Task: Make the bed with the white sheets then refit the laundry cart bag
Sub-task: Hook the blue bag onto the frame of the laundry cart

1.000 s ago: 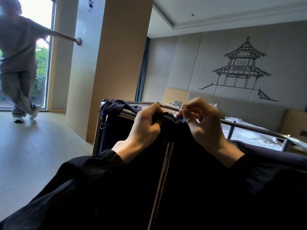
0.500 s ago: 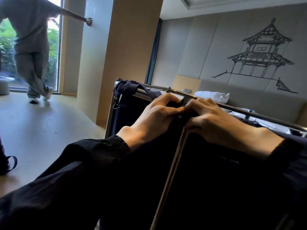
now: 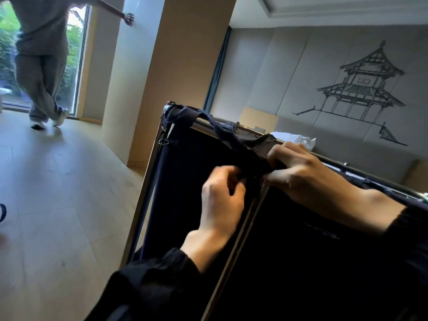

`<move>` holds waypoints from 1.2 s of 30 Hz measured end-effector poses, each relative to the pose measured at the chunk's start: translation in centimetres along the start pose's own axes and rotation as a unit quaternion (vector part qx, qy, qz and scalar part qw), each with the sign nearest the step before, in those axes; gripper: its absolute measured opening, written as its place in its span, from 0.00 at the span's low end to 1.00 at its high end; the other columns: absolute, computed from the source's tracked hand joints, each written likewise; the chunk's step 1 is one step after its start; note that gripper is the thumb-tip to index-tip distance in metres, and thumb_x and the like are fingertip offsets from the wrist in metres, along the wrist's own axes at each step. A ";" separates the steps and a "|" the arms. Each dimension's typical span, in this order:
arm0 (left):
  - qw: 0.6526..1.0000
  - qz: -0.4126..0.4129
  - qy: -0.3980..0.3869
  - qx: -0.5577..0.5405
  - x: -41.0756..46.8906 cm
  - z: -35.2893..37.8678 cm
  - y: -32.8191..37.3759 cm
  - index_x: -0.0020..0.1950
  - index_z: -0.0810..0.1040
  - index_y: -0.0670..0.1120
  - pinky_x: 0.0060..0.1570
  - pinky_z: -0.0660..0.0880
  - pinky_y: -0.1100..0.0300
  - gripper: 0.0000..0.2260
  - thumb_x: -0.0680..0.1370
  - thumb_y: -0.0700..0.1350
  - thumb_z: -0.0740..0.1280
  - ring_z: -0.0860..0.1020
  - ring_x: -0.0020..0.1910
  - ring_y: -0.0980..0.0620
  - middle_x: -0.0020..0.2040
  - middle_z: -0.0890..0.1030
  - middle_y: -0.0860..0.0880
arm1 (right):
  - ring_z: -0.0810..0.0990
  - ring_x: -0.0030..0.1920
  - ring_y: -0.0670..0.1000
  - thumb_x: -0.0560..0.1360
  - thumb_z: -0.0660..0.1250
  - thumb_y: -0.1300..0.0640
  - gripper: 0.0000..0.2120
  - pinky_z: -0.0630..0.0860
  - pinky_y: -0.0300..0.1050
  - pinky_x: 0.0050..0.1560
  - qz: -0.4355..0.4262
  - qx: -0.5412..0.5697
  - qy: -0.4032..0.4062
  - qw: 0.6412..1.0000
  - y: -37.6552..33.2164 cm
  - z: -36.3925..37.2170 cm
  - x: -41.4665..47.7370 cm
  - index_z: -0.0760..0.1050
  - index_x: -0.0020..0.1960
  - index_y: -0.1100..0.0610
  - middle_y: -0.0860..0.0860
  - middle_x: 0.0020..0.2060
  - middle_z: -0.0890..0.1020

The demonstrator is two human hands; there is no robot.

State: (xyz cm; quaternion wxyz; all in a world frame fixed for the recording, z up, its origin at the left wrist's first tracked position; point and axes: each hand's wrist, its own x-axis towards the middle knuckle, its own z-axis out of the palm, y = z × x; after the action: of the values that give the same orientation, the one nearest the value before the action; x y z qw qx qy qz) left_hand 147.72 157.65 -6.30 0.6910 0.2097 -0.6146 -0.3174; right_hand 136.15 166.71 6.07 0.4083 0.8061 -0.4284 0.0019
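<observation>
Progress is midway (bed apparently made): left hand (image 3: 222, 200) and right hand (image 3: 298, 172) pinch the bag (image 3: 196, 181) at a near corner of the cart frame (image 3: 203, 122), far corner already tied.

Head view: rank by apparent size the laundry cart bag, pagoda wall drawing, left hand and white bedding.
1. laundry cart bag
2. pagoda wall drawing
3. left hand, enlarged by nearness to the camera
4. white bedding, only partly visible
</observation>
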 end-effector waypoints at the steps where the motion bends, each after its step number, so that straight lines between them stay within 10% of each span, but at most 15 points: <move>1: 0.998 -0.059 -0.031 -0.018 -0.2 0.7 -0.2 0.51 0.81 0.44 0.49 0.77 0.52 0.08 0.73 0.38 0.70 0.80 0.45 0.54 0.46 0.82 0.49 | 0.70 0.42 0.54 0.73 0.69 0.63 0.05 0.66 0.45 0.42 -0.001 0.000 0.002 1.000 0.0 0.0 0.1 0.83 0.42 0.56 0.54 0.42 0.73; 20: 0.991 -0.114 -0.032 -0.065 0.9 2.7 -1.1 0.42 0.82 0.43 0.39 0.79 0.56 0.08 0.68 0.31 0.70 0.81 0.37 0.56 0.36 0.82 0.51 | 0.76 0.37 0.50 0.62 0.79 0.65 0.11 0.73 0.44 0.41 0.061 0.130 0.044 0.989 0.5 0.2 1.3 0.81 0.41 0.60 0.50 0.35 0.80; 26: 0.987 -0.132 -0.027 -0.085 1.0 2.3 -0.2 0.41 0.81 0.44 0.34 0.75 0.63 0.10 0.67 0.30 0.68 0.78 0.35 0.58 0.35 0.81 0.52 | 0.74 0.35 0.45 0.61 0.78 0.62 0.11 0.75 0.49 0.38 0.039 0.152 -0.058 0.986 1.2 -1.2 2.6 0.78 0.38 0.53 0.42 0.32 0.77; 36: 0.973 -0.130 -0.051 -0.186 0.5 2.3 -0.3 0.39 0.77 0.47 0.35 0.76 0.48 0.02 0.71 0.43 0.68 0.80 0.37 0.47 0.36 0.81 0.47 | 0.75 0.33 0.57 0.61 0.64 0.56 0.08 0.75 0.56 0.32 -0.018 0.044 -0.235 0.971 1.4 -0.6 5.7 0.67 0.38 0.50 0.47 0.30 0.73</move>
State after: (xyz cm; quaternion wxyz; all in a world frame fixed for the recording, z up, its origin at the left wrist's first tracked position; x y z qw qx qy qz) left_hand 145.45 157.28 -5.76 0.6386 0.1395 -0.5469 -0.5231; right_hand 139.02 162.73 9.45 0.2601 0.8088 -0.4973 -0.1755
